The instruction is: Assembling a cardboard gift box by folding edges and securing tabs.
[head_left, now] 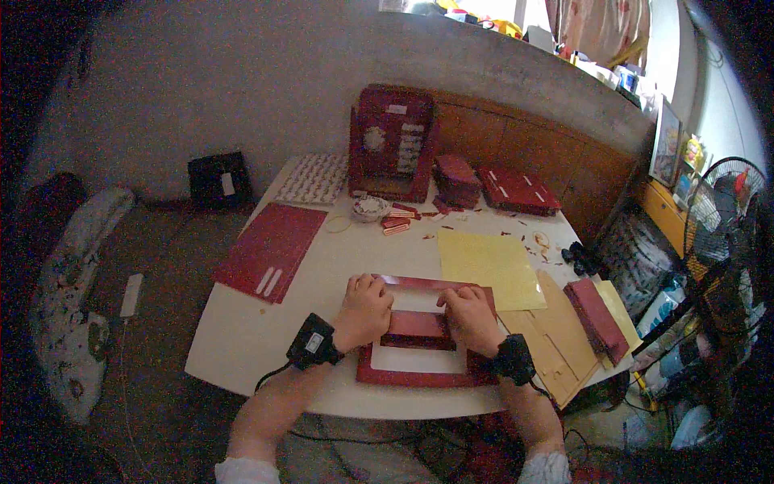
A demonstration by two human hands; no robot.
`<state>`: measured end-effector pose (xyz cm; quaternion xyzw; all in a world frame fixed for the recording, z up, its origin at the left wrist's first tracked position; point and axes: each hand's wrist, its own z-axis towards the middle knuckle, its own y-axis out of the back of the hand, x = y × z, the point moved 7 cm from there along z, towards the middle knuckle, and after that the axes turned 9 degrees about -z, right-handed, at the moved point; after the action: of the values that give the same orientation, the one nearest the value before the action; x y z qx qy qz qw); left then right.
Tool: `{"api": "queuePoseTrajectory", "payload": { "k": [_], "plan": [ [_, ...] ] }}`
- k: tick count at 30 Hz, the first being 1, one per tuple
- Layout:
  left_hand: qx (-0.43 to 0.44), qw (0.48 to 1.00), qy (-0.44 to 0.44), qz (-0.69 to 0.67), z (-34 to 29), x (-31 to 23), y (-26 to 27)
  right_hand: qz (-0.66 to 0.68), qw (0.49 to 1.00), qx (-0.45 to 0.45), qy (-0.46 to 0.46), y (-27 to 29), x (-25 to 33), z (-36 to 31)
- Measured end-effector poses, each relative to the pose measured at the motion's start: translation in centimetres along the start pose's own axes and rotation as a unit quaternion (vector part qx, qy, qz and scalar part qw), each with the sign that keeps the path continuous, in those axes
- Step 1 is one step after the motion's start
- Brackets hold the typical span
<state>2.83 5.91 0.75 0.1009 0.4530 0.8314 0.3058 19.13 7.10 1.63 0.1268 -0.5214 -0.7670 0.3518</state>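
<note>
In front of me on the table lies a dark red card frame [411,377] with pale openings in it. Across its middle sits a dark red folded card piece [417,329], between my two hands. My left hand [367,313] is curled closed at its left end. At the right end my right hand [471,318] has its fingers bent and closed along the edge. Where the fingertips meet the card is partly hidden. Each wrist wears a black strapped device.
A yellow sheet [492,270] and tan boards [548,347] lie to the right, beside a dark red stack [597,321]. A slotted dark red sheet [274,250] lies left. Behind stand a dark red box [393,105], a bowl [369,208] and stacked panels [518,190].
</note>
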Motion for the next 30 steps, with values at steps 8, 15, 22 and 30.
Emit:
{"api": "queuePoseTrajectory", "payload": {
  "k": [8,15,22,30],
  "plan": [
    [0.025,0.999,0.004,-0.042,-0.1,0.2,-0.5,0.002,0.998,0.052,0.021,-0.8,-0.7,-0.4],
    [0.0,0.997,0.019,-0.076,0.1,0.4,0.4,0.017,0.999,0.017,0.039,-1.0,-0.8,-0.3],
    [-0.033,0.992,-0.064,-0.104,1.1,-2.9,2.8,-0.061,0.99,-0.115,0.051,0.7,-0.5,-0.3],
    [0.112,0.973,-0.166,-0.117,0.1,-4.5,1.0,-0.059,0.984,-0.035,0.167,0.9,2.7,-0.9]
  ]
}}
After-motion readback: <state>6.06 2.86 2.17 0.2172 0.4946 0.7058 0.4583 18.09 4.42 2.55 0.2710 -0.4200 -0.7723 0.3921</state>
